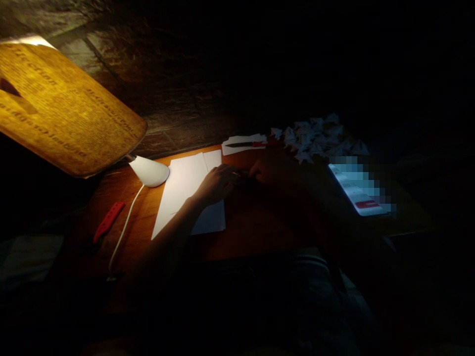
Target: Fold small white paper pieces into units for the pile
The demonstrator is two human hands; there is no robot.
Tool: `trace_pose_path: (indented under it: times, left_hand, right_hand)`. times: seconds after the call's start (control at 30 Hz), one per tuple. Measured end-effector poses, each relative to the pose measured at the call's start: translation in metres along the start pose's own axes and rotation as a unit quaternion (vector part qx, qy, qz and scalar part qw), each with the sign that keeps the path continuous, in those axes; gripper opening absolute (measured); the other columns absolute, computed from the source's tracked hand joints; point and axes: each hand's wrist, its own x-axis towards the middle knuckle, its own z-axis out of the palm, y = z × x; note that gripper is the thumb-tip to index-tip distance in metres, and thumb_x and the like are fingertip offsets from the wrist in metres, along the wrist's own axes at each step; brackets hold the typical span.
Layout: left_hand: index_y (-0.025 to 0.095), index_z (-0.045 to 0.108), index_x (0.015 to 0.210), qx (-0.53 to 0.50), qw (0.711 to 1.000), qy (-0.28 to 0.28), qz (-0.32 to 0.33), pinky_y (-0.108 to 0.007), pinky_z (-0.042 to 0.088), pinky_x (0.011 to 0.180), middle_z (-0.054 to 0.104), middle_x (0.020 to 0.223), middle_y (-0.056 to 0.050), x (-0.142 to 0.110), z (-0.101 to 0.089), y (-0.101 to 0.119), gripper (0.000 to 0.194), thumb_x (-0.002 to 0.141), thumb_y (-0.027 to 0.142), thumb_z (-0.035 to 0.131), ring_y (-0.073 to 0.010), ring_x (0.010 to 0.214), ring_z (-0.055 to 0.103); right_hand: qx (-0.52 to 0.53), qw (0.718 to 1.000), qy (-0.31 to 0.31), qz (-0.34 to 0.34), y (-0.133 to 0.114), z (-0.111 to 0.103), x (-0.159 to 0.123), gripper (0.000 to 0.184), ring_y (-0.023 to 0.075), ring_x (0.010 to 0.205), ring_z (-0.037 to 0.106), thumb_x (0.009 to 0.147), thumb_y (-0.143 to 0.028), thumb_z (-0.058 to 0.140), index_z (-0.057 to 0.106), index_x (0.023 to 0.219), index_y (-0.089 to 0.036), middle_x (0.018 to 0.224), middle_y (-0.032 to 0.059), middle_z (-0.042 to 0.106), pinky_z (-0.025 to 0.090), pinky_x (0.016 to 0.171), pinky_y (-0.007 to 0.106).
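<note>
Orange-brown wooden table (pixel 146 205), lamplit from the left.
Nearest, from my remote seat, I log a red slotted strip (pixel 109 219) and a white cable (pixel 126 222); then white sheets (pixel 185 185) lying flat, left hand (pixel 221 181) over their right part. Its fingers are bent; I cannot tell whether they grip anything. The right hand (pixel 261 170) sits just beside it in shadow, fingers curled, hold unreadable. A lit screen (pixel 346 190) lies well to the right. Farther: white lamp base (pixel 150 171) by the sheets, red-handled knife (pixel 245 145) on another paper (pixel 232 150), folded paper pieces (pixel 315 138) heaped, brown wall (pixel 166 133).
</note>
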Motion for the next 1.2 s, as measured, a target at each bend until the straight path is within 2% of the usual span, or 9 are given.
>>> trace_pose_path:
  times: [0.2,0.3,0.47,0.6,0.87,0.97,1.07,1.2]
  left_hand:
    - [0.027,0.079,0.114,-0.015,1.000,0.014,0.006,-0.050,0.055,0.101,0.075,0.125,-0.007,-0.001,0.003,-0.003,0.040,0.087,0.010,0.054,-0.0284,0.117,0.066]
    - [0.027,0.080,0.114,-0.015,1.000,0.004,0.001,-0.051,0.055,0.101,0.075,0.126,-0.007,-0.001,0.001,-0.002,0.041,0.087,0.010,0.055,-0.0294,0.119,0.066]
    - [0.026,0.080,0.110,-0.013,1.000,0.004,-0.005,-0.051,0.055,0.102,0.075,0.125,-0.008,0.000,0.001,-0.001,0.040,0.086,0.009,0.053,-0.0298,0.120,0.065]
    - [0.025,0.080,0.109,-0.023,1.000,0.013,0.000,-0.050,0.055,0.102,0.075,0.123,-0.008,0.000,0.002,-0.001,0.039,0.087,0.009,0.053,-0.0287,0.118,0.066]
    - [0.025,0.079,0.105,-0.021,1.000,0.022,-0.007,-0.050,0.055,0.100,0.075,0.121,-0.009,0.000,0.004,-0.001,0.030,0.093,0.015,0.053,-0.0289,0.116,0.065]
    - [0.024,0.079,0.104,-0.027,0.999,0.023,-0.005,-0.051,0.055,0.100,0.075,0.121,-0.010,0.000,0.003,-0.001,0.030,0.094,0.016,0.053,-0.0290,0.115,0.065]
    - [0.024,0.079,0.106,-0.036,0.999,0.028,0.001,-0.050,0.055,0.100,0.076,0.119,-0.009,0.001,0.002,0.000,0.031,0.092,0.015,0.053,-0.0283,0.114,0.066]
    - [0.025,0.079,0.104,-0.039,0.999,0.025,0.006,-0.050,0.054,0.100,0.077,0.119,-0.008,0.001,0.001,-0.001,0.031,0.094,0.016,0.052,-0.0280,0.114,0.067]
  right_hand:
    - [0.023,0.996,0.091,-0.009,0.007,0.005,0.005,0.042,0.0238,0.103,0.072,0.094,-0.017,0.055,0.085,0.121,-0.027,0.123,0.0056,0.082,0.048,0.086,0.035]
    - [0.036,0.992,0.115,-0.024,0.009,0.006,0.007,0.042,0.0232,0.103,0.073,0.094,-0.018,0.055,0.085,0.122,-0.028,0.121,0.0046,0.083,0.048,0.088,0.034]
    - [0.025,0.996,0.066,-0.053,0.008,0.007,0.008,0.045,0.0216,0.096,0.073,0.090,-0.017,0.058,0.083,0.125,-0.030,0.118,0.0046,0.083,0.048,0.084,0.032]
    - [0.007,0.999,0.024,-0.040,0.008,0.008,0.010,0.046,0.0204,0.091,0.072,0.087,-0.014,0.060,0.085,0.121,-0.031,0.117,0.0036,0.084,0.046,0.079,0.031]
    - [0.044,0.999,-0.026,-0.019,0.013,0.008,0.012,0.047,0.0171,0.079,0.071,0.085,-0.013,0.061,0.085,0.119,-0.033,0.105,0.0012,0.085,0.042,0.067,0.028]
    - [0.052,0.998,-0.044,-0.011,0.013,0.007,0.012,0.047,0.0172,0.079,0.072,0.085,-0.013,0.061,0.086,0.119,-0.034,0.104,0.0002,0.085,0.043,0.068,0.027]
    - [0.047,0.998,-0.019,-0.022,0.013,0.008,0.011,0.046,0.0191,0.088,0.073,0.085,-0.014,0.062,0.086,0.119,-0.034,0.112,0.0007,0.085,0.045,0.072,0.028]
    - [0.020,0.997,0.049,-0.059,0.013,0.010,0.011,0.043,0.0220,0.096,0.073,0.086,-0.016,0.062,0.085,0.118,-0.031,0.118,0.0031,0.083,0.046,0.078,0.031]
